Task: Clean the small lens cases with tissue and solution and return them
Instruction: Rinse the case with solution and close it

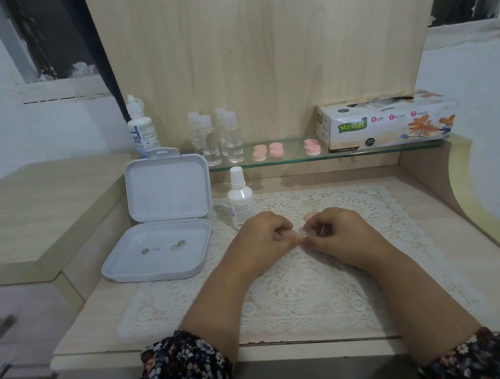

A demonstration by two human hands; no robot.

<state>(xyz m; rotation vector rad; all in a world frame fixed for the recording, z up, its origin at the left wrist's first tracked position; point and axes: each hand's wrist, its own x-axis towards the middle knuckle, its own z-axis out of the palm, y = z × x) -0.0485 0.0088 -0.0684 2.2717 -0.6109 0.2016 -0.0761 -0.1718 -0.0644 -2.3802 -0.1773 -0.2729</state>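
My left hand and my right hand meet over the lace mat, fingers curled. Together they pinch a small pale lens case between their fingertips; most of it is hidden by the fingers. A pink cap peeks out just behind my right hand. Three pairs of pink lens cases sit on the glass shelf. A small white solution bottle stands upright just beyond my left hand. The tissue box rests on the shelf's right end.
An open white plastic box with several small lenses in its tray lies to the left of the mat. A large solution bottle and several clear bottles stand on the shelf's left. A raised cabinet top borders the left side.
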